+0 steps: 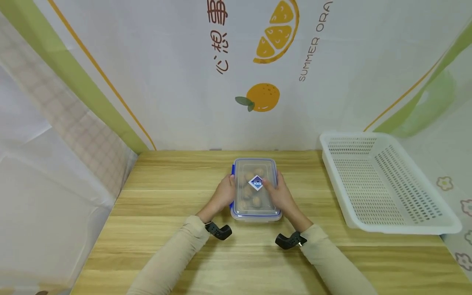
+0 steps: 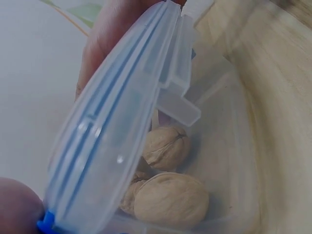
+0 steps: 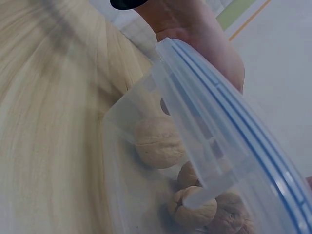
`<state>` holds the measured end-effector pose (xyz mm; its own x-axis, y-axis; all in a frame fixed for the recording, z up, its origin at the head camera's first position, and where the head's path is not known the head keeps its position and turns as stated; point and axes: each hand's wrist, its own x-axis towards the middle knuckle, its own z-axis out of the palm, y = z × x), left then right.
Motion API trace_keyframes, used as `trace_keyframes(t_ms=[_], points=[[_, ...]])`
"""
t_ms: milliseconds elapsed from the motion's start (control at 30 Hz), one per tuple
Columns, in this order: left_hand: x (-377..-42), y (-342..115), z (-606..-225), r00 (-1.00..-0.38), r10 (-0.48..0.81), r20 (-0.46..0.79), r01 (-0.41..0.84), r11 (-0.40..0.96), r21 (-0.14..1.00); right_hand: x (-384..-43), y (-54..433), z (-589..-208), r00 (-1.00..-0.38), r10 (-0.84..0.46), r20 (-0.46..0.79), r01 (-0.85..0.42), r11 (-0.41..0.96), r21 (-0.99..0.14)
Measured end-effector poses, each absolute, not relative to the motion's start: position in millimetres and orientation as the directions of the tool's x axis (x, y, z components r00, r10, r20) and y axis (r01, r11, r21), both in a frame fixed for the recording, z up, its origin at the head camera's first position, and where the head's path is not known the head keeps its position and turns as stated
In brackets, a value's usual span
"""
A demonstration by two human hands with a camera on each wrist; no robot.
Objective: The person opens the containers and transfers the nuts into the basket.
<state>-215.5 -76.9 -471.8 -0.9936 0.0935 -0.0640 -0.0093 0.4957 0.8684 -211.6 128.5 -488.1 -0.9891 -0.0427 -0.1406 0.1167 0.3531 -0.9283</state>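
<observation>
A clear plastic food container (image 1: pixel 258 208) lies on the wooden table, its lid on top with a blue seal line and a blue-and-white diamond label (image 1: pixel 256 182). Several walnuts (image 2: pixel 171 200) show through its walls; more walnuts (image 3: pixel 158 141) appear in the right wrist view. My left hand (image 1: pixel 223 192) holds the container's left side, beside the blue clips (image 1: pixel 232 205). On the opposite side my right hand (image 1: pixel 282 196) grips the edge, thumb lying over the lid near the label. The fingers under the rim are mostly hidden in the head view.
A white perforated plastic basket (image 1: pixel 341 192) stands at the right of the wooden table (image 1: pixel 155 229). Behind the table hangs a white curtain (image 1: pixel 177 82) with orange prints. Black wrist mounts (image 1: pixel 221 232) sit on both wrists.
</observation>
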Motion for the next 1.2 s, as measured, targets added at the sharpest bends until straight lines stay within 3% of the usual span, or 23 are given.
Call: trace_keyframes(t_ms=[233, 500, 967, 1200], points=[[-214.4, -76.0, -467.8, -0.994, 0.107, -0.037, 0.024, 0.514, 0.857, -211.4, 129.0, -487.8, -0.988, -0.049, -0.143, 0.113, 0.392, -0.913], [-214.2, -78.7, -477.0, -0.994, 0.017, -0.108, -0.085, 0.496, 0.864, -211.1, 130.4, -488.1, -0.988, -0.053, -0.144, 0.110, 0.409, -0.906], [-211.6, -84.7, -490.0, -0.980, 0.082, -0.180, -0.148, 0.302, 0.942, -211.0, 130.7, -491.5, -0.990, -0.050, -0.132, 0.103, 0.383, -0.918], [-215.1, -87.4, -493.6, -0.980, 0.065, -0.186, -0.162, 0.269, 0.949, -210.7, 131.4, -490.1, -0.990, -0.036, -0.140, 0.117, 0.369, -0.922]])
